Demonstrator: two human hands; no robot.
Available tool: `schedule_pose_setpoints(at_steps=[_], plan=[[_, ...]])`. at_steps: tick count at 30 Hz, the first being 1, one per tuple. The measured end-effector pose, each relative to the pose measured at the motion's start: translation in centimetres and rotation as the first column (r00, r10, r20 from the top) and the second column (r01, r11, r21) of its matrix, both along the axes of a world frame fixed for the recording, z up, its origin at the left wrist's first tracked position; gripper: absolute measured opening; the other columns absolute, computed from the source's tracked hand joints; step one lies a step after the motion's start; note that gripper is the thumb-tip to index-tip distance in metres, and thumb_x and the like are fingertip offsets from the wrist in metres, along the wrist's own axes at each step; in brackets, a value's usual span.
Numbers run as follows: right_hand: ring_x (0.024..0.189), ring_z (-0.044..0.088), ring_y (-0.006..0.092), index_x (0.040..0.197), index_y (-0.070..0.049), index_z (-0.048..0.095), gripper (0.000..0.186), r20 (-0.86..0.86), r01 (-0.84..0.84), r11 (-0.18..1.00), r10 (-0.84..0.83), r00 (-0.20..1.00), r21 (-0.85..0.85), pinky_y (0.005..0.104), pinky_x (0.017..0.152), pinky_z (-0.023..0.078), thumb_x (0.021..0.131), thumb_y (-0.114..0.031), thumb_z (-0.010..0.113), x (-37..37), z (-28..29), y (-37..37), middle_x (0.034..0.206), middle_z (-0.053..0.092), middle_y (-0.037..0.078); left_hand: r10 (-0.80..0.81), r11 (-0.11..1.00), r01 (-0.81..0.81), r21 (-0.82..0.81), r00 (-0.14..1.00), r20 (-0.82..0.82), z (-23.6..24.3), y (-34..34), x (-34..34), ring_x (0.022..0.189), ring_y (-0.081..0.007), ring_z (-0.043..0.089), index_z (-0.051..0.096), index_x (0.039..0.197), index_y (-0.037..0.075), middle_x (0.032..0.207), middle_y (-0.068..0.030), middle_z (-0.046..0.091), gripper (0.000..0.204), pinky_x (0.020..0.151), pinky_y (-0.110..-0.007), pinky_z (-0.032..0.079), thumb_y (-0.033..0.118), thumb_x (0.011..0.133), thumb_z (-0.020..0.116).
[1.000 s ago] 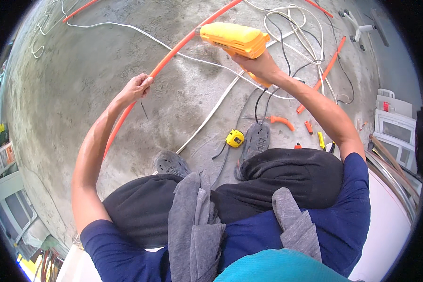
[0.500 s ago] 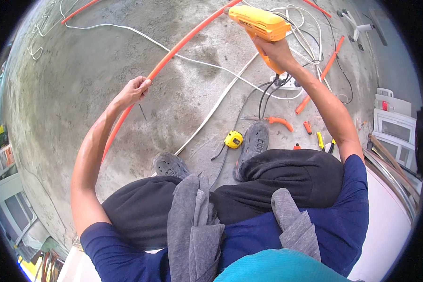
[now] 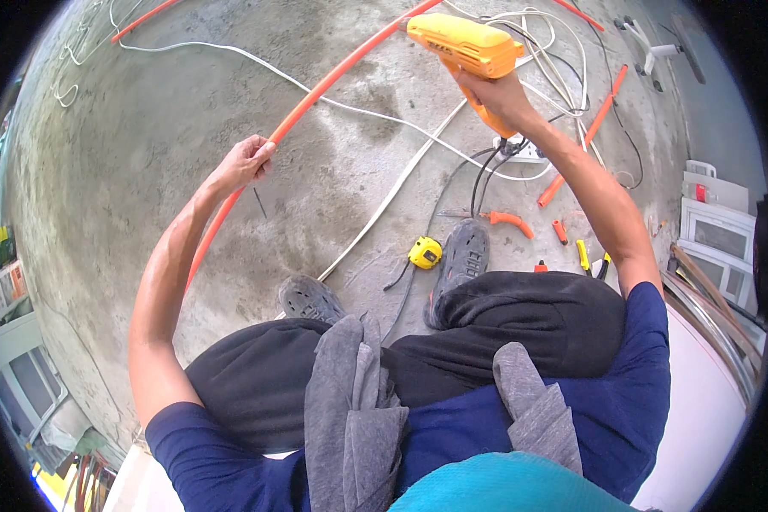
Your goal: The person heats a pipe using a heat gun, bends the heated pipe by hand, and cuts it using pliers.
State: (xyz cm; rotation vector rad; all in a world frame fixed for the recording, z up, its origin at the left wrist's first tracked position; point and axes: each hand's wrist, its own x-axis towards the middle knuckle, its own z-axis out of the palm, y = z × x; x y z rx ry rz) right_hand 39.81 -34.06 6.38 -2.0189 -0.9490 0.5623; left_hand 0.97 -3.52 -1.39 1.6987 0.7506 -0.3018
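Pipe point(image 3: 305, 103) running through clasping left grip point(image 3: 247, 162), heat gun point(image 3: 465, 44) grasped in right grip point(image 3: 499, 98)

Stained grey concrete floor point(image 3: 170, 128), brightly lit
White-framed panels point(image 3: 720, 235) sit far right; a pale frame point(image 3: 13, 338), far left.

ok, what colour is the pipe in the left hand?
Orange-red; the pipe shows best in the head view, running above the left hand.

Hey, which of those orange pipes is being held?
The long, curved orange pipe, gripped by the left hand; the other orange pipes lie on the floor.
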Motion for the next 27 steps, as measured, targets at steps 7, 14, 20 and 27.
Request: schedule_pose_setpoints(at_steps=[7,14,20,27], plan=[[0.079,0.067,0.0111,0.113,-0.005,0.070,0.038,-0.095,-0.094,0.994,0.088,0.992,-0.054,0.0311,0.070,0.055,0.091,-0.036,0.075,-2.7,-0.9,0.2,0.088,0.071,0.005,-0.001,1.000,0.002,0.014,1.000,-0.012,0.2,-0.1,0.0,0.069,-0.0071,0.050,0.059,0.110,0.006,0.080,0.0033,0.054,0.041,0.061,-0.026,0.044,0.047,0.107,0.056],[0.082,0.071,0.0157,0.117,-0.006,0.070,0.044,-0.100,-0.151,0.981,0.139,0.985,-0.120,0.0352,0.075,0.057,0.089,-0.040,0.076,-4.3,-1.3,1.1,0.088,0.074,0.006,0.005,1.000,-0.005,-0.022,1.000,-0.008,0.2,-0.2,0.0,0.067,-0.0062,0.049,0.059,0.113,0.006,0.079,0.0045,0.053,0.039,0.059,-0.025,0.043,0.045,0.108,0.056],[0.091,0.071,0.0157,0.121,-0.008,0.068,0.042,-0.113,-0.214,0.977,0.213,0.970,0.007,0.0342,0.081,0.058,0.090,-0.036,0.076,-6.9,-1.3,1.7,0.098,0.074,0.007,0.015,0.999,-0.015,0.033,1.000,0.002,0.3,-0.4,0.1,0.066,-0.0068,0.051,0.059,0.115,0.002,0.078,0.0025,0.055,0.044,0.058,-0.025,0.044,0.044,0.103,0.064],[0.098,0.071,0.0171,0.127,-0.009,0.064,0.047,-0.144,-0.374,0.927,0.367,0.919,-0.024,0.0352,0.086,0.058,0.090,-0.034,0.076,-7.7,-0.1,1.5,0.108,0.074,0.008,0.051,0.998,-0.050,-0.028,0.998,0.034,-0.3,0.2,-0.2,0.067,-0.0066,0.052,0.061,0.107,0.004,0.078,0.0027,0.056,0.042,0.059,-0.025,0.045,0.045,0.103,0.064]])
